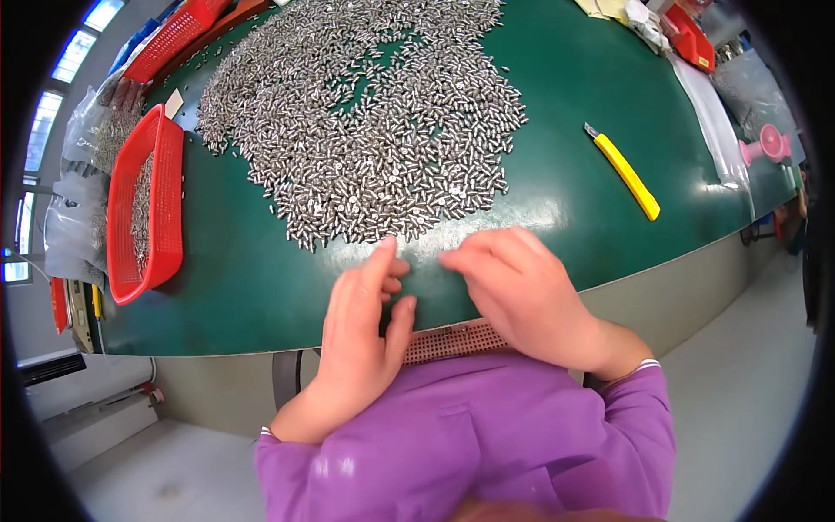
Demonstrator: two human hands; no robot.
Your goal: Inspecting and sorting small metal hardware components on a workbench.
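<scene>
A wide heap of small silvery metal pieces (391, 130), each a short cylinder with a tapered end, is spread over the green table (557, 104). My left hand (361, 322) is at the near edge of the heap, its index finger reaching to the closest pieces. Its thumb stands apart from the fingers, and nothing shows in its grip. Just to the right, my right hand (531, 291) hovers above the table with fingers drawn together. Whatever may be between those fingertips is hidden.
A red plastic basket (170, 217) with more metal pieces stands at the left, beside clear plastic bags (74, 226). A yellow utility knife (626, 174) lies to the right, its blade tip out. Below the table's front edge shows a brown perforated basket (452, 339).
</scene>
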